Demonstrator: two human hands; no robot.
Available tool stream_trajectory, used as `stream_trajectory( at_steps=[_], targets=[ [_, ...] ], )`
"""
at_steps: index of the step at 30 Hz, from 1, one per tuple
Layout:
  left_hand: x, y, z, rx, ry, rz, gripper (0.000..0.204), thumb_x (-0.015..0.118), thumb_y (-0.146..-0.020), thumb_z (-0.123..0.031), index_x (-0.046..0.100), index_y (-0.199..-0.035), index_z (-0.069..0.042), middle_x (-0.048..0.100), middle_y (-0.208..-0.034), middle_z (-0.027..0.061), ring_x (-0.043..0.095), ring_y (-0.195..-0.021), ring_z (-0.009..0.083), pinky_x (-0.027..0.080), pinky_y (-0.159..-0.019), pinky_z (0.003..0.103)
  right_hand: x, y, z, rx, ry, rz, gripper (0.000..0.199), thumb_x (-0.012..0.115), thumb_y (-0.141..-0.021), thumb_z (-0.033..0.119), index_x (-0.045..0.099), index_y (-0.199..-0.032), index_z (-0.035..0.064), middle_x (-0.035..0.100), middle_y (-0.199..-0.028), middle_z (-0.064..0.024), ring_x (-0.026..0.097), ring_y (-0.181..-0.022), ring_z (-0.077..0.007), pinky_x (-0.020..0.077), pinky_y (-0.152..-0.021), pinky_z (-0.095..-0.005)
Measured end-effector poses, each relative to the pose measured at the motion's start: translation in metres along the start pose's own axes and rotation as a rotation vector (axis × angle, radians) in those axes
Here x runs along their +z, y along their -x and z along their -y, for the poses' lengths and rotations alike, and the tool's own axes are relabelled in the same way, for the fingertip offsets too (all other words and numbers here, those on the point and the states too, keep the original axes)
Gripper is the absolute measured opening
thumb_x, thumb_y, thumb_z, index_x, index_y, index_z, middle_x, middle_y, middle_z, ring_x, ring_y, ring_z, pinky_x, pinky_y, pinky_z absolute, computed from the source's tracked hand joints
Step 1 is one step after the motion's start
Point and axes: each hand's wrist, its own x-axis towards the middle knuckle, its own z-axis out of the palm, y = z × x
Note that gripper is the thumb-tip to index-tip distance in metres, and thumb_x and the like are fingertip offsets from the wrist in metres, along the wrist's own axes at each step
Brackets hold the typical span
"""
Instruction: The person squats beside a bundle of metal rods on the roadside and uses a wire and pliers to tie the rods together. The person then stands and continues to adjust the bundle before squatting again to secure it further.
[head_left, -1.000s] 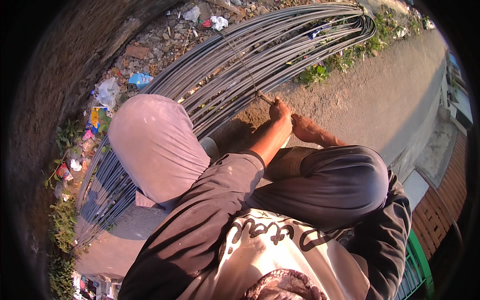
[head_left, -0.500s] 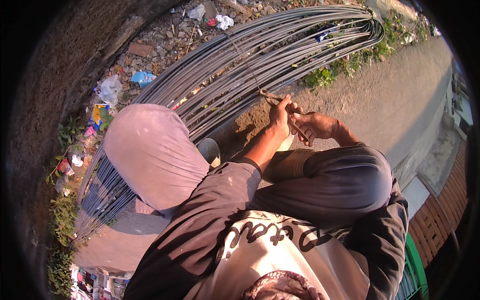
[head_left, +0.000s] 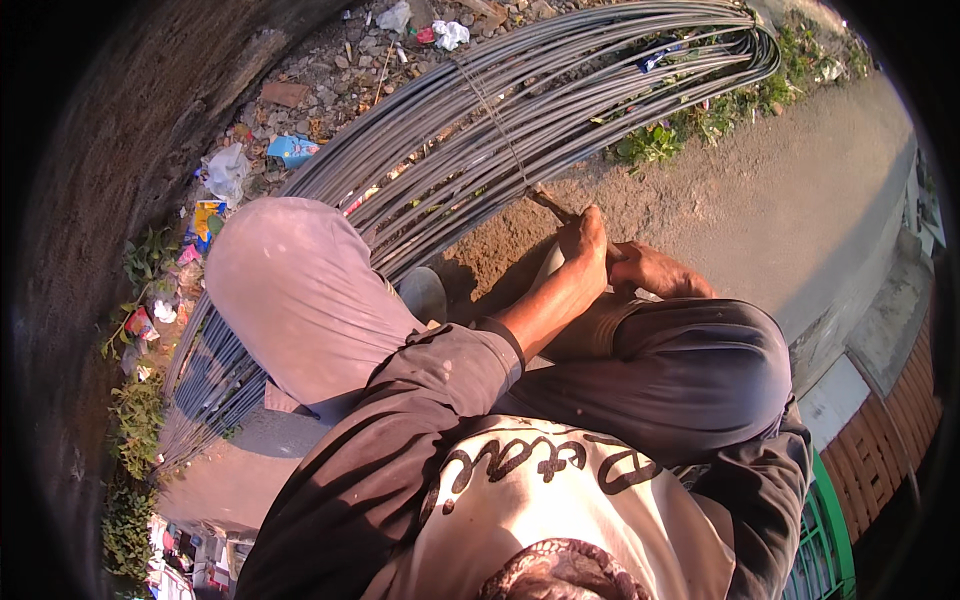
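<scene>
- head view: my left hand (head_left: 585, 240) is closed around a short rusty tool (head_left: 550, 205), whose far tip sits right at the edge of the long bundle of grey steel rods (head_left: 520, 90) lying across the dirt ground (head_left: 800, 190).
- head view: a thin tie wire (head_left: 492, 110) crosses the bundle just above the tool tip; i can't tell if the tip is hooked into it or only touching.
- head view: my right hand (head_left: 655, 270) lies just behind the left, fingers curled over something pale near my knee; whether that grip is truly shut on anything, i cannot tell.
- head view: my left knee in pale trousers (head_left: 290, 290) is close beside the rods, and a dark shoe (head_left: 425, 293) sits between knee and hands.
- head view: litter (head_left: 290, 150) and rubble lie beyond the bundle, weeds (head_left: 650, 145) at its far bend.
- risk, as i judge it: the tool could slip off the wire under a hard twist and send my knuckles into the rod ends; the wire could snap and whip back; a loosened bundle could spring or roll toward my knee and shoe.
</scene>
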Motion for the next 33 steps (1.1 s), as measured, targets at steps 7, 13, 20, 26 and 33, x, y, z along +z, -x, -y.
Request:
stream_trajectory(
  at_steps=[7, 13, 20, 26, 33],
  targets=[
    [-0.040, -0.056, 0.006, -0.014, 0.070, 0.407, 0.052, 0.077, -0.083, -0.057, 0.063, -0.094, -0.008, 0.064, -0.083, 0.0069, 0.062, -0.073, 0.0189, 0.049, -0.059, 0.035, -0.014, -0.028, -0.025, 0.002, -0.736, 0.221, 0.038, 0.055, -0.081, 0.023, 0.062, -0.112, 0.0012, 0.060, -0.082, -0.0023, 0.054, -0.068, -0.0128, 0.0420, -0.059, -0.0289],
    [-0.023, -0.045, -0.024, -0.040, 0.439, 0.572, 0.043, 0.082, -0.081, -0.044, 0.063, -0.096, -0.009, 0.067, -0.092, 0.0073, 0.067, -0.090, 0.0255, 0.059, -0.078, 0.040, -0.026, -0.024, -0.011, 0.032, -0.755, 0.406, 0.035, 0.055, -0.086, 0.029, 0.060, -0.107, 0.0019, 0.061, -0.080, -0.0030, 0.053, -0.064, -0.0141, 0.0405, -0.057, -0.0293],
    [-0.014, -0.018, -0.041, -0.189, 0.571, 0.645, 0.026, 0.074, -0.085, -0.027, 0.055, -0.075, -0.011, 0.059, -0.075, 0.0024, 0.061, -0.076, 0.0230, 0.057, -0.074, 0.042, -0.028, 0.007, 0.054, 0.220, -0.681, 0.260, 0.023, 0.056, -0.086, 0.027, 0.060, -0.093, 0.0059, 0.061, -0.079, -0.0030, 0.052, -0.065, -0.0143, 0.0408, -0.058, -0.0299],
    [-0.016, 0.010, -0.051, -0.052, 0.609, 0.723, 0.022, 0.071, -0.087, -0.026, 0.055, -0.079, -0.013, 0.058, -0.076, 0.0009, 0.059, -0.078, 0.0215, 0.056, -0.077, 0.041, -0.019, 0.026, 0.094, 0.218, -0.617, 0.194, 0.015, 0.054, -0.083, 0.023, 0.058, -0.084, 0.0079, 0.060, -0.078, -0.0048, 0.052, -0.064, -0.0144, 0.0397, -0.056, -0.0283],
    [-0.013, -0.011, -0.039, -0.126, 0.492, 0.615, 0.022, 0.068, -0.089, -0.025, 0.055, -0.079, -0.011, 0.059, -0.074, 0.0040, 0.060, -0.074, 0.0213, 0.054, -0.072, 0.038, -0.019, 0.023, 0.071, 0.116, -0.528, 0.272, 0.034, 0.055, -0.095, 0.035, 0.064, -0.097, 0.0025, 0.066, -0.086, -0.0096, 0.068, -0.075, -0.0207, 0.0571, -0.070, -0.0389]
  ],
)
